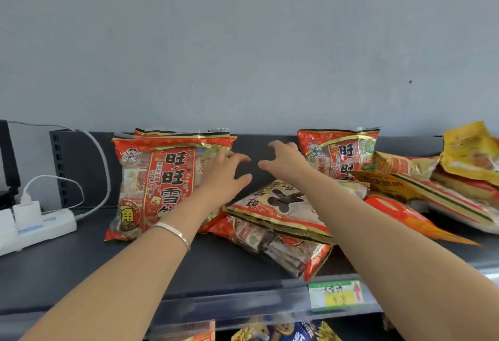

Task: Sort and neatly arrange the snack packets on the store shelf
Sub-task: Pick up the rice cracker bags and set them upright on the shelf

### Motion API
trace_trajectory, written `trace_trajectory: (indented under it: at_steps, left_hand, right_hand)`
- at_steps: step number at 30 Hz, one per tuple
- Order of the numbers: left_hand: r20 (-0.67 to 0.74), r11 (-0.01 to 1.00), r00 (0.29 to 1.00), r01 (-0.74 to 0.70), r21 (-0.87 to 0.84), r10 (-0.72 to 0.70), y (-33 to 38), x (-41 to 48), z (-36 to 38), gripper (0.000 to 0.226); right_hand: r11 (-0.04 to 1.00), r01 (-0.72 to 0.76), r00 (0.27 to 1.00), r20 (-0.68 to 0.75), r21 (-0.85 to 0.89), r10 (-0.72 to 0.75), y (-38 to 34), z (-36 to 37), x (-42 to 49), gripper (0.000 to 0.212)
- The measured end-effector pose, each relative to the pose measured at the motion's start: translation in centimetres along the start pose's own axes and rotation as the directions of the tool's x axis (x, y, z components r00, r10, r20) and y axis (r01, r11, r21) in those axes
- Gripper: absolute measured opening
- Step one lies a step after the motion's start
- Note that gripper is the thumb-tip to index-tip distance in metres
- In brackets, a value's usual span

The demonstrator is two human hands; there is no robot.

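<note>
I record the left hand (226, 175) released, fingers spread and lightly bent, holding nothing. It overlaps the right edge of the tall red packet (156, 184) standing at the back of the shelf (81, 273), but I cannot confirm contact. A bracelet (175, 232) circles that wrist. The right hand (286, 163) is likewise empty and splayed, above the flat packet (280, 205) lying on another at mid-shelf. A second red packet (340, 151) stands just right of that hand. Further right, yellow packets (469, 151) lie heaped and overlapping. At far left sits a white power strip (40, 224). A price label (337, 296) is fixed on the front rail.
</note>
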State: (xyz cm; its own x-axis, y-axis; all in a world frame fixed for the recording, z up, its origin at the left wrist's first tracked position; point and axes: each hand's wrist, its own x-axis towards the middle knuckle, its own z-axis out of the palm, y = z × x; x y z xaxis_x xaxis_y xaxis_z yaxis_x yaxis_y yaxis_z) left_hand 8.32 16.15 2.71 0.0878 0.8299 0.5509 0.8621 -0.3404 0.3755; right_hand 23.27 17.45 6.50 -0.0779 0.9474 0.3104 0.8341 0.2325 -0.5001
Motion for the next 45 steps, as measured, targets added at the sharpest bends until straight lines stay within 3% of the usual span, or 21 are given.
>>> trace_trajectory:
  at_steps: [3, 8, 11, 14, 17, 19, 22, 25, 29, 35, 39, 42, 45]
  left_hand:
    - [0.171, 0.999, 0.985, 0.027, -0.028, -0.021, 2.7, 0.3, 1.7, 0.041]
    - [0.397, 0.975, 0.892, 0.221, 0.035, -0.217, 6.1, 0.4, 3.6, 0.063]
    - [0.411, 0.937, 0.841, 0.318, 0.147, -0.35, 7.0, -0.3, 4.3, 0.082]
    - [0.391, 0.897, 0.808, 0.401, 0.186, -0.442, 7.3, -1.2, 4.9, 0.109]
    - [0.362, 0.872, 0.794, 0.454, 0.183, -0.489, 7.5, -2.0, 5.2, 0.119]
    - [0.34, 0.861, 0.794, 0.489, 0.138, -0.505, 7.7, -2.5, 5.1, 0.114]
    - [0.257, 0.83, 0.796, 0.555, 0.05, -0.548, 8.1, -3.1, 4.7, 0.097]
    - [0.182, 0.815, 0.81, 0.576, -0.06, -0.558, 8.5, -3.7, 4.6, 0.08]
    - [0.095, 0.803, 0.849, 0.524, -0.286, -0.52, 10.1, -4.0, 5.0, 0.056]
    - [-0.113, 0.887, 0.905, 0.367, -0.279, -0.41, 14.0, -2.8, 5.7, 0.041]
    - [-0.118, 0.898, 0.929, 0.298, -0.325, -0.351, 15.7, -1.5, 7.0, 0.037]
    - [-0.12, 0.93, 0.954, 0.234, -0.283, -0.276, 16.9, -0.6, 7.9, 0.042]
    - [-0.154, 0.973, 0.963, 0.208, -0.102, -0.222, 18.5, 0.3, 8.6, 0.045]
  right_hand:
    - [0.999, -0.04, 0.999, -0.022, -0.012, 0.04, 3.4, -2.3, -1.1, 0.06]
    - [0.98, -0.164, 0.985, 0.028, -0.111, 0.168, 7.9, -4.8, -3.5, 0.063]
    - [0.984, -0.174, 0.978, 0.11, -0.03, 0.176, 9.3, -5.3, -4.9, 0.065]
    - [0.978, -0.203, 0.969, 0.155, 0.053, 0.193, 10.0, -5.9, -5.9, 0.061]
    - [0.948, -0.26, 0.952, 0.213, 0.185, 0.219, 10.4, -6.3, -6.8, 0.054]
    - [0.895, -0.3, 0.945, 0.232, 0.329, 0.231, 10.9, -6.0, -7.0, 0.057]
    - [0.777, -0.329, 0.939, 0.277, 0.536, 0.206, 11.6, -5.0, -7.1, 0.079]
    - [0.617, -0.321, 0.946, 0.273, 0.719, 0.176, 12.3, -4.9, -7.2, 0.092]
    - [0.539, -0.277, 0.961, 0.23, 0.795, 0.154, 13.2, -6.2, -7.5, 0.089]
    - [0.45, -0.317, 0.945, 0.236, 0.835, 0.227, 14.8, -9.1, -7.5, 0.111]
    - [0.38, -0.206, 0.964, 0.12, 0.902, 0.239, 17.4, -10.2, -7.2, 0.063]
    - [0.362, -0.124, 0.966, 0.03, 0.924, 0.255, 18.7, -10.4, -6.8, 0.066]
    - [0.379, -0.06, 0.954, -0.059, 0.924, 0.295, 19.5, -10.7, -6.1, 0.069]
